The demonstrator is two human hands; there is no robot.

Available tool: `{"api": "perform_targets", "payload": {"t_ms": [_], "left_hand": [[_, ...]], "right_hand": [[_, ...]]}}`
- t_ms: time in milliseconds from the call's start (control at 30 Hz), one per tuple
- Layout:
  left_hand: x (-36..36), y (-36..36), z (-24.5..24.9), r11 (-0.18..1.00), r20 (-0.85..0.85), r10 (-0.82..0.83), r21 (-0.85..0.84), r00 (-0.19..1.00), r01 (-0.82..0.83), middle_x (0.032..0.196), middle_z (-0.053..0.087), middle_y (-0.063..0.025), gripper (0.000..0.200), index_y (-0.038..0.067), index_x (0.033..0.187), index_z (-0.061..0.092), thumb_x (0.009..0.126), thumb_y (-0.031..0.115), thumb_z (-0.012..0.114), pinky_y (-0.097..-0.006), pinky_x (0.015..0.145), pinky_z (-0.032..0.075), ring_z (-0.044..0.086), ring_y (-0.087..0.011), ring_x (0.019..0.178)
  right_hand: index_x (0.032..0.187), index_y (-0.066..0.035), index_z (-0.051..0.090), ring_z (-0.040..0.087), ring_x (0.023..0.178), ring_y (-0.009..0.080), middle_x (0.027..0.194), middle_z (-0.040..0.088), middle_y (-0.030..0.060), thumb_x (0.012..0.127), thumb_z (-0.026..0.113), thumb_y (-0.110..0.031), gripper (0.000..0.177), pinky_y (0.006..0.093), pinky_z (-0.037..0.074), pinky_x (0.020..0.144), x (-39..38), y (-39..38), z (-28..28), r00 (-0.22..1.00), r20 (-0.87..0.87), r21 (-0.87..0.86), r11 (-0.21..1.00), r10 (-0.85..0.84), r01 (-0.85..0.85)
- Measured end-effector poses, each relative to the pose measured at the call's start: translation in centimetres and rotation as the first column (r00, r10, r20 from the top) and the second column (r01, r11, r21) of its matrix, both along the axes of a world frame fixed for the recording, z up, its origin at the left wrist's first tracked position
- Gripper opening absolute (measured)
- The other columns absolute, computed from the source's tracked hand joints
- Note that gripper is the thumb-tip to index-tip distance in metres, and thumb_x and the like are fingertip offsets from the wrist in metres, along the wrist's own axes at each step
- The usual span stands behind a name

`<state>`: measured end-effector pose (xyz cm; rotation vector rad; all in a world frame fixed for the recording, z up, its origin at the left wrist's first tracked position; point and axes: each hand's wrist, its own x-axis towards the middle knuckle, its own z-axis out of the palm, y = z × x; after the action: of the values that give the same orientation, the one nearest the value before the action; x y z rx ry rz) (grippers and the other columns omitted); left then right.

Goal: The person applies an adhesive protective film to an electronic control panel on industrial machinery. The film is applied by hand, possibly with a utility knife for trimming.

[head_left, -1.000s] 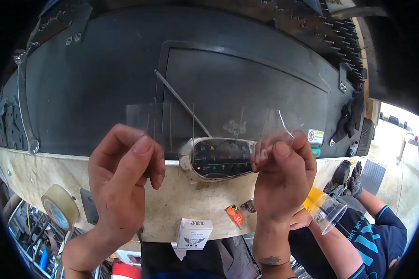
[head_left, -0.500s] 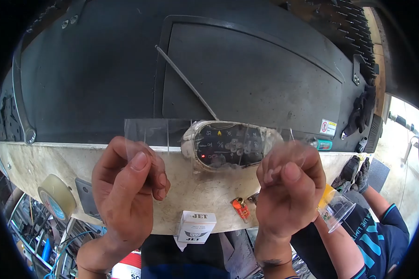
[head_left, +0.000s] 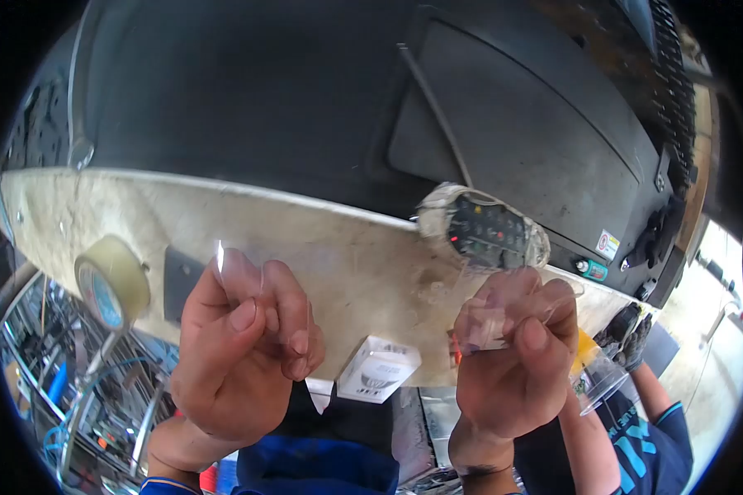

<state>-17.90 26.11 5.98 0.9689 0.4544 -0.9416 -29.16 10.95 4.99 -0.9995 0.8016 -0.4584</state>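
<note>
The left hand [head_left: 243, 355] and right hand [head_left: 516, 367] now hold the clear film [head_left: 480, 316] lower, before the pale ledge [head_left: 223, 216], no longer across the gauge cluster [head_left: 489, 233], which now shows uncovered above the right hand, and the view has tilted.

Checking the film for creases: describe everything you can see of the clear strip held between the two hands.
The clear strip is thin, glossy, see-through film, like tape. One end is pinched in the left hand's grip, its edge glinting above the fingertips; the other end is crinkled in the right hand's grip. The span between is too faint to trace against the pale ledge.
</note>
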Motion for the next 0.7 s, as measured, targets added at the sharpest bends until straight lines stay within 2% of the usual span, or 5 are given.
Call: {"api": "perform_targets", "payload": {"t_ms": [133, 233, 367, 533, 700], "left_hand": [[-1.1, 4.5, 1.4, 0.975, 0.032, 0.179, -0.139, 0.983, -0.173, 0.072, 0.047, -0.0106, 0.015, 0.009, 0.084, 0.040, 0.090, 0.019, 0.049, -0.0287, 0.055, 0.037, 0.041, -0.0149, 0.057], [-2.3, 8.5, 4.2, 0.930, 0.086, 0.346, -0.163, 0.934, -0.329, 0.071, 0.046, -0.0095, 0.015, 0.009, 0.082, 0.039, 0.090, 0.019, 0.047, -0.0287, 0.054, 0.036, 0.041, -0.0148, 0.058], [-4.5, 13.5, 11.3, 0.858, 0.175, 0.499, -0.240, 0.849, -0.455, 0.069, 0.045, -0.0070, 0.020, 0.010, 0.078, 0.038, 0.090, 0.023, 0.048, -0.0287, 0.053, 0.034, 0.040, -0.0146, 0.057], [-8.2, 18.2, 21.5, 0.783, 0.210, 0.589, -0.387, 0.780, -0.487, 0.069, 0.045, -0.0055, 0.022, 0.012, 0.077, 0.037, 0.091, 0.025, 0.047, -0.0282, 0.057, 0.035, 0.041, -0.0148, 0.059], [-11.2, 20.2, 29.3, 0.725, 0.360, 0.659, -0.538, 0.660, -0.430, 0.066, 0.041, -0.0019, 0.026, 0.012, 0.074, 0.036, 0.093, 0.022, 0.051, -0.0280, 0.052, 0.035, 0.041, -0.0132, 0.056]], "right_hand": [[0.077, -0.003, 0.048, 0.048, 0.063, 0.0163, 0.072, 0.053, 0.0117, 0.080, 0.063, -0.007, 0.016, 0.0273, 0.039, 0.055, 1.7, 3.6, 2.3, 0.999, -0.036, 0.183, 0.983, 0.004, 0.003], [0.080, -0.002, 0.047, 0.049, 0.063, 0.0169, 0.073, 0.053, 0.0129, 0.082, 0.060, -0.007, 0.013, 0.0288, 0.041, 0.054, 2.6, 7.1, 5.2, 0.991, 0.004, 0.318, 0.940, 0.133, -0.127], [0.085, 0.000, 0.048, 0.059, 0.070, 0.0238, 0.086, 0.059, 0.0205, 0.087, 0.053, -0.010, 0.011, 0.0312, 0.049, 0.060, 3.1, 11.7, 12.2, 0.928, 0.071, 0.312, 0.876, 0.366, -0.369], [0.095, 0.000, 0.045, 0.065, 0.085, 0.0321, 0.099, 0.060, 0.0246, 0.091, 0.047, -0.013, 0.014, 0.0359, 0.053, 0.068, 1.4, 15.1, 21.9, 0.786, 0.252, 0.369, 0.695, 0.565, -0.617], [0.095, -0.001, 0.045, 0.065, 0.087, 0.0341, 0.100, 0.060, 0.0267, 0.090, 0.047, -0.013, 0.013, 0.0376, 0.054, 0.069, -0.2, 17.8, 29.5, 0.700, 0.426, 0.276, 0.655, 0.573, -0.703]]}}
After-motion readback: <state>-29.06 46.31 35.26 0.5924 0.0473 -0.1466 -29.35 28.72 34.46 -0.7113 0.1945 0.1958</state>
